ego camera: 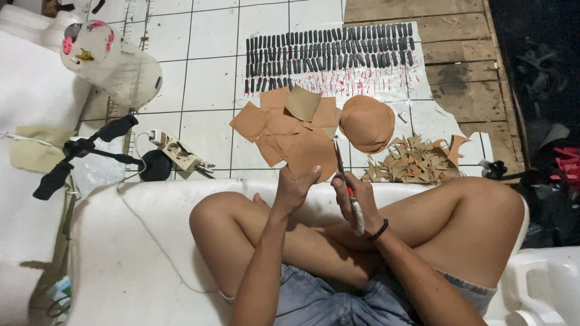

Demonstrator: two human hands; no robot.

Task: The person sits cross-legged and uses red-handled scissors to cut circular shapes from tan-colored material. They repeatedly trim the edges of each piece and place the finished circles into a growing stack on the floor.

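Note:
My left hand (294, 188) holds a round brown piece of sheet material (311, 156) upright in front of me. My right hand (356, 199) grips scissors (340, 166) with pale handles, blades pointing up along the right edge of the piece. I sit cross-legged on white foam (151, 241). Beyond my hands, square brown pieces (278, 124) lie scattered on the tiled floor. A stack of cut round pieces (366, 122) sits to their right. Brown offcut triangles (417, 162) are heaped at the right.
Rows of small dark cylinders (329, 51) lie on white paper at the back. A power strip (177, 151), a small black tripod (84, 151) and a clear plastic jar (115, 63) are at the left. Wooden boards (447, 42) run at the back right.

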